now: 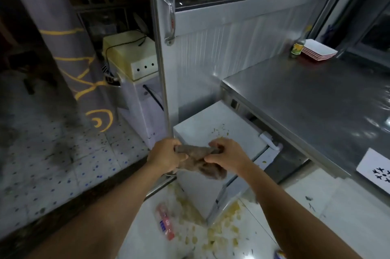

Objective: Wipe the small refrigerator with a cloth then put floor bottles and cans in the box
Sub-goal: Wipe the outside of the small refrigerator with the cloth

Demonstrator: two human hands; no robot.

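Note:
A small white refrigerator (213, 123) stands under the edge of a steel counter, its top speckled with yellow bits. Above its near edge, my left hand (163, 158) and my right hand (226, 156) both grip a brownish-grey cloth (200, 162), stretched between them with its lower part hanging crumpled. On the white floor below lies a plastic bottle (165, 223) with a red and blue label. A can (280, 255) pokes in at the bottom edge. No box is in sight.
A steel counter (316, 100) runs to the right, with stacked white dishes (319, 50) and a small bottle (297, 47) at its far end. A metal-framed door (163, 68) stands to the left. Yellow debris (219, 231) litters the floor around the fridge.

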